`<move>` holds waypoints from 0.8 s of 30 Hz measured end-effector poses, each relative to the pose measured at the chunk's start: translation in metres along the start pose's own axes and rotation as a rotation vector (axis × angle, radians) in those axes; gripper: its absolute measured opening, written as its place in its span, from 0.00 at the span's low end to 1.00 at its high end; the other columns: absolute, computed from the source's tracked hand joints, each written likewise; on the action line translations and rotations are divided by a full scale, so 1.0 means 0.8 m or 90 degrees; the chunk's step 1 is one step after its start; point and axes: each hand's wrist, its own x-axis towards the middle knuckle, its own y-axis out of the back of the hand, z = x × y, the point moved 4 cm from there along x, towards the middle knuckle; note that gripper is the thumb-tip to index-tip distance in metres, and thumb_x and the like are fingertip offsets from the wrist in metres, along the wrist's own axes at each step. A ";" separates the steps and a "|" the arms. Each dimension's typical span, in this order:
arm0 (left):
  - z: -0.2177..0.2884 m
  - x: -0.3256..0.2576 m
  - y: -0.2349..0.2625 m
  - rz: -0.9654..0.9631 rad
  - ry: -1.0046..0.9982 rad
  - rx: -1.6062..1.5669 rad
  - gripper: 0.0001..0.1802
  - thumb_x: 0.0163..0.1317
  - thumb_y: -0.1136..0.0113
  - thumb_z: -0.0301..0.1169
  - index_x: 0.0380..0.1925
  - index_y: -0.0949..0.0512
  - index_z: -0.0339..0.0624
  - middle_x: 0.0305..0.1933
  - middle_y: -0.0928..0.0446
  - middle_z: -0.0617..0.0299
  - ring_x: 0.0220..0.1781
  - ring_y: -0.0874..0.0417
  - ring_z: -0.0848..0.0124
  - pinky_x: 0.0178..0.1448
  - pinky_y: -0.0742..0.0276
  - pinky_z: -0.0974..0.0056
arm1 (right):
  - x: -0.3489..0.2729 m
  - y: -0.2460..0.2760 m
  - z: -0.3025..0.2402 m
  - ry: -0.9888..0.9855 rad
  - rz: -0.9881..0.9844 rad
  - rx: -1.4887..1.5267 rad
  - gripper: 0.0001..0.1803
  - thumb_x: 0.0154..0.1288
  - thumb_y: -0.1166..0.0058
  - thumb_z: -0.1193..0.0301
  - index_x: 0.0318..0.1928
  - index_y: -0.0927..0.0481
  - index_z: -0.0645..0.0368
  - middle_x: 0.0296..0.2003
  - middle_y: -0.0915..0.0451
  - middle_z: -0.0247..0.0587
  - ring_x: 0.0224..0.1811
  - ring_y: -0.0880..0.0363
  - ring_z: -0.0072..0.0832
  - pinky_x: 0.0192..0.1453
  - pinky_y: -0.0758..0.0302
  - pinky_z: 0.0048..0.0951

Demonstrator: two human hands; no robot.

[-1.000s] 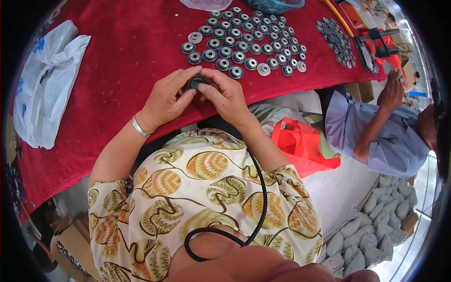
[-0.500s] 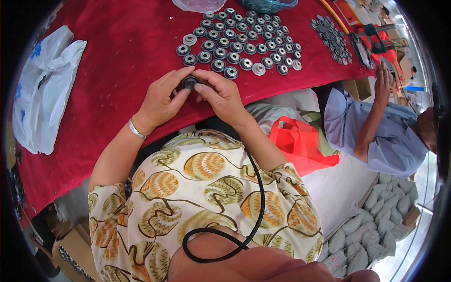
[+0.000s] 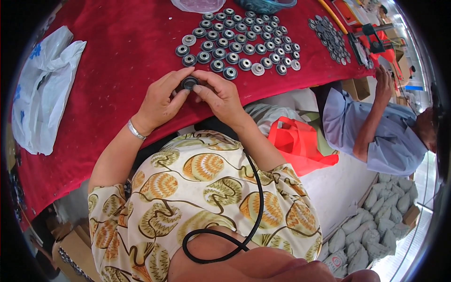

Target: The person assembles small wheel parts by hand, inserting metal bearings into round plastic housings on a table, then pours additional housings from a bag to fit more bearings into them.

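Note:
Both my hands meet over the near edge of a red cloth-covered table (image 3: 117, 51). My left hand (image 3: 162, 101) and my right hand (image 3: 221, 96) together pinch one small round dark metal wheel part (image 3: 189, 83) between their fingertips. A silver bracelet (image 3: 136, 130) sits on my left wrist. Just beyond my fingers, several matching round metal parts (image 3: 235, 40) lie in neat rows on the cloth.
A white plastic bag (image 3: 44, 89) lies at the table's left. A second cluster of round parts (image 3: 329, 37) sits at the right, near another person (image 3: 380, 131) in a blue shirt. A red bag (image 3: 300, 143) lies below the table, grey sacks (image 3: 376, 216) on the floor.
My hands have stayed together on the round part, turning it slightly. The view has shifted a little; the other person's hand stays raised at the table edge.

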 end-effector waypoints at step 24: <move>-0.002 0.006 -0.001 -0.024 -0.018 -0.032 0.26 0.63 0.37 0.24 0.62 0.27 0.39 0.36 0.22 0.60 0.31 0.22 0.73 0.36 0.24 0.69 | 0.002 0.129 -0.054 0.037 0.343 0.045 0.17 0.68 0.41 0.77 0.56 0.22 0.63 0.38 0.17 0.37 0.33 0.19 0.21 0.35 0.21 0.21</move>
